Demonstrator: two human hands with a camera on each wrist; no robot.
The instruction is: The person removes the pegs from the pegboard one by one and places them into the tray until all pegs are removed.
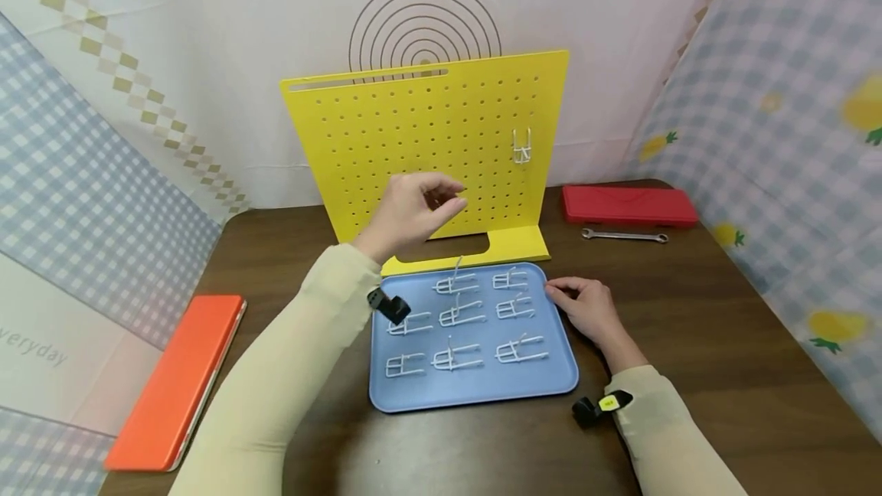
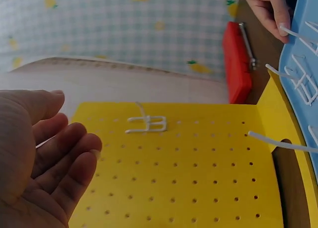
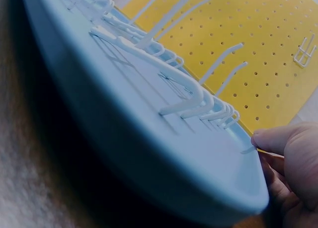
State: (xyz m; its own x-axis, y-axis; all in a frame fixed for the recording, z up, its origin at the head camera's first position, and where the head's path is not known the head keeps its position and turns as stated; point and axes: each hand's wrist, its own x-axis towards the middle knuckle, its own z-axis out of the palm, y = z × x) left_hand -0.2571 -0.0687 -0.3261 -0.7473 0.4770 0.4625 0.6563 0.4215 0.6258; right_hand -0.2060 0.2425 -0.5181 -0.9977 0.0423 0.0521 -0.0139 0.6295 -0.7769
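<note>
My left hand (image 1: 416, 209) is raised in front of the yellow pegboard (image 1: 413, 128), fingers loosely bent and nothing between them. One white wire hook (image 1: 521, 150) hangs on the board's upper right; the left wrist view also shows this hook (image 2: 149, 123), apart from the hand. Below the board lies a blue tray (image 1: 475, 393) holding several more white wire hooks (image 1: 451, 357) in rough rows. At the tray's right edge my right hand (image 1: 586, 308) pinches the rim. In the right wrist view its thumb (image 3: 271, 138) lies on the rim, the other fingers being lower outside it.
On the right of the brown table lie a red case (image 1: 628, 206) and a metal wrench (image 1: 625, 236). An orange flat case (image 1: 175, 383) is at the left edge. Patterned curtains (image 1: 772, 98) surround the table at the back and sides.
</note>
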